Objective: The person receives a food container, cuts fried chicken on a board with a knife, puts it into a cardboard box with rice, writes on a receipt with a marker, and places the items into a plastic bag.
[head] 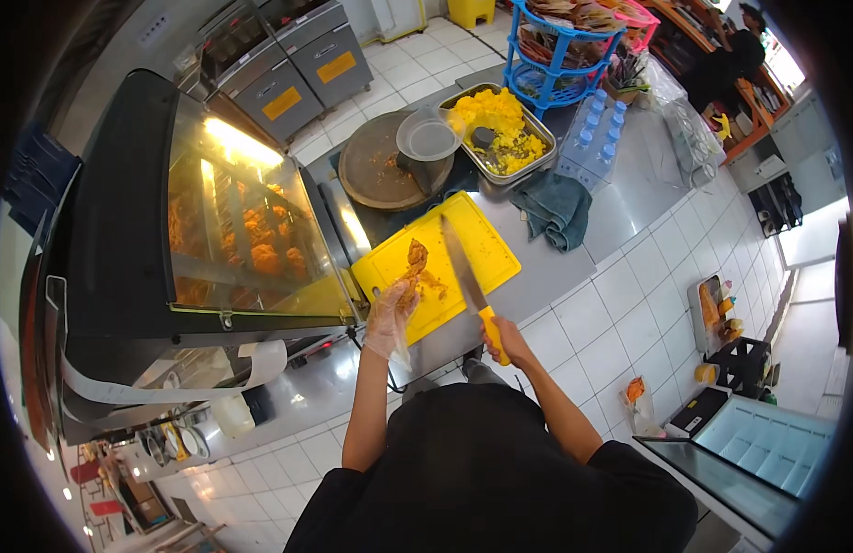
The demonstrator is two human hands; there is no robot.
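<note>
My left hand (390,319), in a clear plastic glove, holds a piece of fried chicken (417,257) over the left part of a yellow cutting board (487,238). Crumbs and small fried bits (435,285) lie on the board beside it. My bare right hand (507,340) grips the yellow handle of a large kitchen knife (465,269); its blade extends across the board, tip towards the far edge. A round chopping block (371,176) stands just beyond the board, with a clear plastic bowl (428,135) and a dark-handled tool on it.
At left stands a lit glass warming cabinet (254,228) with fried pieces. Beyond the board are a metal tray of yellow food (513,173), a folded dark green cloth (558,211), bottled water (589,145) and a blue tiered rack (558,66). Another person (734,55) stands far right.
</note>
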